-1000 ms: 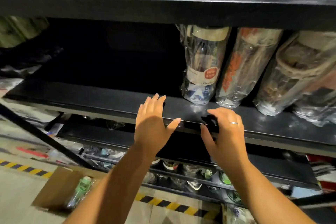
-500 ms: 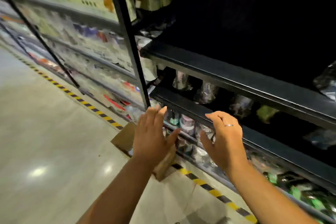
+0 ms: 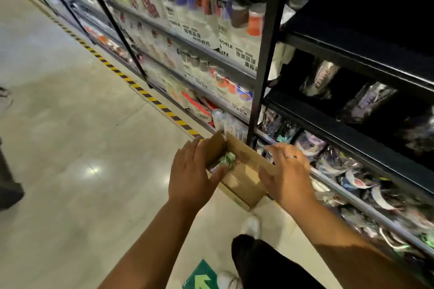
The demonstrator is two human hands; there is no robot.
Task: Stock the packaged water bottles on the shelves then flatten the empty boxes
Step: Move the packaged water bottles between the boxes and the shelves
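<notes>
An open cardboard box [image 3: 244, 178] sits on the floor [image 3: 82, 148] at the foot of the shelves [image 3: 352, 138], just past centre toward 12 o'clock. Its long axis runs roughly from 5 o'clock up to 11 o'clock, mouth facing up, with a flap standing at the far end. Inside, near the left wall, lies a packaged water bottle [image 3: 225, 159] in clear wrap. Its green end points toward about 1 o'clock, though blur hides any label.

The left hand [image 3: 191, 176] hovers at the box's 9 o'clock side, fingers [image 3: 196, 150] straight and close together, thumb spread toward the box. Whether it touches the cardboard cannot be told. The right hand [image 3: 287, 176] is at the 3 o'clock side, over the rim. It has a ring [image 3: 291, 157] on one finger, fingers loosely bent and slightly apart, thumb held away; it holds nothing.

At 3 o'clock the dark shelves carry more wrapped bottles [image 3: 366, 102], tilted, tops leaning away. At 12 o'clock white packs [image 3: 225, 37] read "NOBLE" and part of "LIFE", with Chinese characters beneath too blurred to read. Yellow-and-black hazard tape [image 3: 141, 90] runs along the shelf base toward 11 o'clock. At 6 o'clock are a white shoe [image 3: 251, 226], a black trouser leg [image 3: 263, 265] and a green floor sticker [image 3: 202, 277] with an arrow.
</notes>
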